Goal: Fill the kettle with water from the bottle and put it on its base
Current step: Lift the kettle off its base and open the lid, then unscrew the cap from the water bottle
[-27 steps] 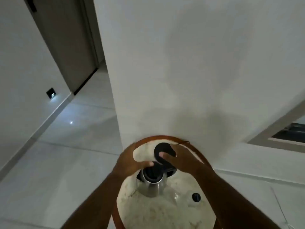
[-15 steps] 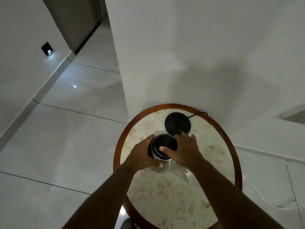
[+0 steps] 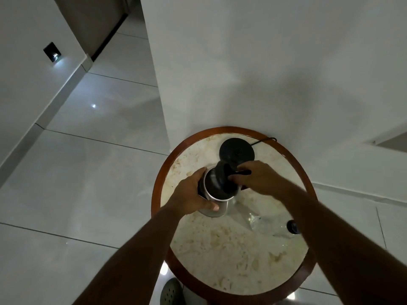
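A steel kettle (image 3: pixel 217 208) stands on the round marble-topped table (image 3: pixel 237 256). My left hand (image 3: pixel 191 194) is wrapped around its body on the left side. My right hand (image 3: pixel 257 179) grips the kettle's black lid (image 3: pixel 221 180), which is tilted up over the opening. The black round base (image 3: pixel 237 150) sits just behind the kettle, bare, with its cord running to the right. A clear plastic bottle (image 3: pixel 273 225) with a dark cap (image 3: pixel 291 226) lies on its side to the right of the kettle, partly hidden by my right forearm.
The table has a brown wooden rim (image 3: pixel 158 188) and stands against a white wall corner (image 3: pixel 242 73). Pale floor tiles (image 3: pixel 88 183) spread to the left. A dark perforated shoe (image 3: pixel 170 292) shows beside the table's foot. A small wall light (image 3: pixel 52 54) glows far left.
The view has tilted down, showing more of the table and the bottle. The kettle lid, flat before, is now tilted up under my right hand. My left hand keeps its hold on the kettle body.
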A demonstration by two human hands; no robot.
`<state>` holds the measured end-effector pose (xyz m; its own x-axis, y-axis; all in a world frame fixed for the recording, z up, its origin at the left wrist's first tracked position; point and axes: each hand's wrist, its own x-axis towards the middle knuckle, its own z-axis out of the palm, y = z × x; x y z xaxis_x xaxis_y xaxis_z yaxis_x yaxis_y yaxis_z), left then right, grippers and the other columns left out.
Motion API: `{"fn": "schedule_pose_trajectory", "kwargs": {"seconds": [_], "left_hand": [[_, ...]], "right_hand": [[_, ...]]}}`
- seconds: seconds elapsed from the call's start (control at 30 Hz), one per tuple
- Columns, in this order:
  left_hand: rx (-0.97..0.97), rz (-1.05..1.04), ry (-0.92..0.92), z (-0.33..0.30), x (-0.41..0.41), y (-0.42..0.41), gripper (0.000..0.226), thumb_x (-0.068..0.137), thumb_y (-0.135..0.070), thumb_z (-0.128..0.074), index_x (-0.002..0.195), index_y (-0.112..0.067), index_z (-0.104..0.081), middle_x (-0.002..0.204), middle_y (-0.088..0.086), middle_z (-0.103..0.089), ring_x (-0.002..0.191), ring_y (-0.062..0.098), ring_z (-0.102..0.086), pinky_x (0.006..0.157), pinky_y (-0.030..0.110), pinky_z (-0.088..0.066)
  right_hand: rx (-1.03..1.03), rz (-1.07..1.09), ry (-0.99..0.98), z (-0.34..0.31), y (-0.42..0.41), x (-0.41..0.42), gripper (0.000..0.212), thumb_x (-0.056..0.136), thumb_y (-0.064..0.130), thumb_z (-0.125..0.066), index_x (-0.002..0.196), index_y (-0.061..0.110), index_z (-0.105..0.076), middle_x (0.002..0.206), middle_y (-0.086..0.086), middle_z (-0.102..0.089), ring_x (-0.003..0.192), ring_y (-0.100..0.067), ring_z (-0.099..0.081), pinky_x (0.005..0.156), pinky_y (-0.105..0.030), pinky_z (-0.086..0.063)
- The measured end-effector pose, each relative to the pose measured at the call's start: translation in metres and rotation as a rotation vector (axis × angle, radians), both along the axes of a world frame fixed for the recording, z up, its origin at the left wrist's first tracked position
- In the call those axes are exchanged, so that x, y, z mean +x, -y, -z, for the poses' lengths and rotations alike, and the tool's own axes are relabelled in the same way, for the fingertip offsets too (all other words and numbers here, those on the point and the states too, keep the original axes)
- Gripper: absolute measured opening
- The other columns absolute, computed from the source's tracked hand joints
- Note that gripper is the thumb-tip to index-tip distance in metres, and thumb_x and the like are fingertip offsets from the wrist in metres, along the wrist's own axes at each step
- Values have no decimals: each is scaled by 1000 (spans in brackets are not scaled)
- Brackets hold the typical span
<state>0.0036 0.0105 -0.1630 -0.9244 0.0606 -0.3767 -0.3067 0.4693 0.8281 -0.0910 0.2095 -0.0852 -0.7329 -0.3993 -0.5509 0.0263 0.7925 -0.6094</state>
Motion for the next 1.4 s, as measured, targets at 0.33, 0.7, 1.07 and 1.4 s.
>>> {"fn": "schedule_pose_trajectory", "kwargs": {"seconds": [0.33,0.7,1.07,1.4], "left_hand": [[-24,-51,-18,2,3,-4,111,53,-43,-91,143,-42,-26,143,-16,-45,133,20,-44,105,31,-42],[150,-273,385,16,84,-105,95,56,-62,-81,136,-24,-47,137,-1,-55,125,19,-53,99,31,-44],[-169,363,-46,-15,6,-192,58,74,-30,-76,125,-16,-52,119,3,-66,109,21,-61,94,40,-51],[-213,363,-149,-12,2,-193,34,75,-18,-73,105,-7,-61,100,9,-71,89,27,-67,79,38,-56]], "right_hand": [[-248,135,151,-14,-41,-9,12,86,25,-65,97,26,-70,91,3,-73,91,-13,-66,75,-24,-45],[214,221,-408,-31,-110,51,50,82,63,-54,103,19,-64,84,7,-64,70,-2,-56,67,-22,-42],[354,-27,-519,-16,-120,104,27,93,39,-53,93,14,-60,78,0,-64,55,-3,-44,48,-11,-19],[364,-292,-437,3,-128,88,33,91,19,-59,120,4,-56,115,-15,-61,95,-23,-59,79,-26,-42]]}}
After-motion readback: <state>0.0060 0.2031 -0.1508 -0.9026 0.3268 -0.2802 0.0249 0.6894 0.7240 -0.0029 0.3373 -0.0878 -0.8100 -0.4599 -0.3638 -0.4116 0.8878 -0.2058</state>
